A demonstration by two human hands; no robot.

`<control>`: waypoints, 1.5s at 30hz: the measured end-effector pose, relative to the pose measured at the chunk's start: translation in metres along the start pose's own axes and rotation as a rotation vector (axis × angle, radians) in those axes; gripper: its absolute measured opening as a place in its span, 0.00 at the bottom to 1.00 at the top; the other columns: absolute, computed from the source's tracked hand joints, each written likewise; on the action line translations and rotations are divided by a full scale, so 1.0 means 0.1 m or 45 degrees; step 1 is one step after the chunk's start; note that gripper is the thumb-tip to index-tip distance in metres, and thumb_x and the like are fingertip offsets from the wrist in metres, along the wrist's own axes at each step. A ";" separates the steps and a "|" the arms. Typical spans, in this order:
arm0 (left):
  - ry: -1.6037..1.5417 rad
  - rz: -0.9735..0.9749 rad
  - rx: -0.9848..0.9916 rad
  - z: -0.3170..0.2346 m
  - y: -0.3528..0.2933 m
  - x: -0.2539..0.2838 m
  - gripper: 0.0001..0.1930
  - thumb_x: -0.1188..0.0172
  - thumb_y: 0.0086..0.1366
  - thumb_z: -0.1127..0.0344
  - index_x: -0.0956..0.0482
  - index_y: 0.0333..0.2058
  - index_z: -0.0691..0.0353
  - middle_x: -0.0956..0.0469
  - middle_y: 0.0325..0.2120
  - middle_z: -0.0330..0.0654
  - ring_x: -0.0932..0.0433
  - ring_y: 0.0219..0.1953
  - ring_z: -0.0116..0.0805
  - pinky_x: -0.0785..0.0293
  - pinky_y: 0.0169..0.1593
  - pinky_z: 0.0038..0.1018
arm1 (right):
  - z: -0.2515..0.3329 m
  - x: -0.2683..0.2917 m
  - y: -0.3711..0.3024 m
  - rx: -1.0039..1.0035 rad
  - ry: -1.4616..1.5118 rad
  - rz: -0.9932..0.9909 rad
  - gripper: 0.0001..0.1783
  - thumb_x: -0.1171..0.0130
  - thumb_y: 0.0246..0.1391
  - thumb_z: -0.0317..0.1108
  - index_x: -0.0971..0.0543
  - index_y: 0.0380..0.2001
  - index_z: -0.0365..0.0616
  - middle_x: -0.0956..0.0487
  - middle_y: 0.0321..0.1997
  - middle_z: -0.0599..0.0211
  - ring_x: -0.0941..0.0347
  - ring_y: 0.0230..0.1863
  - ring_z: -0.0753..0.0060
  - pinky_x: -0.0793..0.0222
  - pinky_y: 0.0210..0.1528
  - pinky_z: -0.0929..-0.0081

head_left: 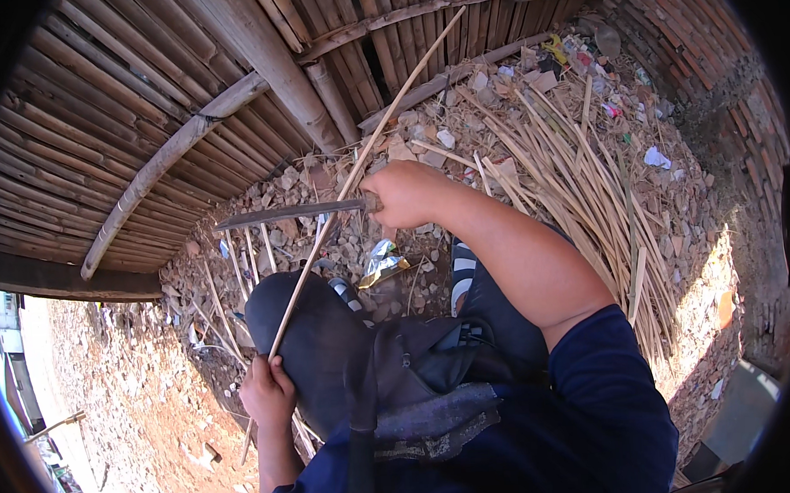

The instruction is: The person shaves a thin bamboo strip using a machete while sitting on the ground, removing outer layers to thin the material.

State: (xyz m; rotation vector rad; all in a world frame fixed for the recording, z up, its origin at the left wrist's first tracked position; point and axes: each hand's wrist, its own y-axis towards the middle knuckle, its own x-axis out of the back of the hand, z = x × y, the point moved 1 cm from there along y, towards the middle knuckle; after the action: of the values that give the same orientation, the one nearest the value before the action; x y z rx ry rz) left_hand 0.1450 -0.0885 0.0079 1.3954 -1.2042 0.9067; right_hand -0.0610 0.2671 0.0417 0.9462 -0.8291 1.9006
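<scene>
My left hand (pixel 267 393) is closed round the lower end of a long, thin bamboo strip (pixel 394 108), beside my left knee. From there the strip slants up and to the right, past my knee toward the slatted wall. My right hand (pixel 408 194) grips the handle of a long-bladed knife (pixel 279 214). Its dark blade points left, nearly level, and meets the strip around mid-length. Whether the edge is biting into the bamboo I cannot tell. Several more strips (pixel 224 309) lie on the ground left of my knee.
A big heap of split bamboo strips (pixel 577 186) lies to my right on rubble. A bamboo-slat wall (pixel 168 98) with round poles rises ahead, and a brick wall (pixel 703 30) stands at the far right. Broken stones, litter and a shiny gold wrapper (pixel 383 263) cover the ground.
</scene>
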 end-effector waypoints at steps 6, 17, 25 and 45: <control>-0.011 -0.004 -0.007 -0.02 0.02 0.02 0.10 0.42 0.70 0.63 0.25 0.31 0.60 0.24 0.21 0.53 0.23 0.22 0.59 0.30 0.26 0.49 | -0.01 -0.01 0.01 -0.022 0.019 0.032 0.24 0.30 0.49 0.43 0.17 0.50 0.48 0.16 0.42 0.48 0.19 0.47 0.45 0.24 0.50 0.52; -0.012 -0.005 -0.001 -0.05 0.04 0.04 0.09 0.42 0.70 0.62 0.24 0.32 0.60 0.23 0.22 0.53 0.23 0.23 0.58 0.29 0.26 0.49 | -0.08 0.00 0.04 -0.059 -0.020 0.019 0.22 0.31 0.49 0.42 0.16 0.49 0.50 0.15 0.43 0.52 0.18 0.48 0.48 0.23 0.51 0.52; -0.088 0.018 0.005 -0.04 0.03 0.04 0.09 0.44 0.71 0.64 0.26 0.32 0.62 0.23 0.23 0.56 0.22 0.25 0.61 0.30 0.28 0.50 | -0.08 0.04 0.00 -0.019 -0.035 -0.041 0.20 0.30 0.48 0.43 0.16 0.44 0.47 0.15 0.39 0.50 0.19 0.45 0.45 0.23 0.49 0.50; -0.032 0.062 0.021 0.01 0.03 0.04 0.11 0.42 0.70 0.62 0.26 0.29 0.61 0.23 0.21 0.54 0.23 0.22 0.60 0.30 0.25 0.49 | -0.07 -0.05 0.01 -0.098 0.005 -0.169 0.19 0.32 0.48 0.41 0.16 0.43 0.45 0.16 0.40 0.49 0.19 0.45 0.44 0.23 0.49 0.51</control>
State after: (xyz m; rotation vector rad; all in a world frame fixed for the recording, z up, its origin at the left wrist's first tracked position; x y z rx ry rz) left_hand 0.1428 -0.0905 0.0117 1.3996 -1.2566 0.9374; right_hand -0.0621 0.2708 0.0339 0.9272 -0.8114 1.7447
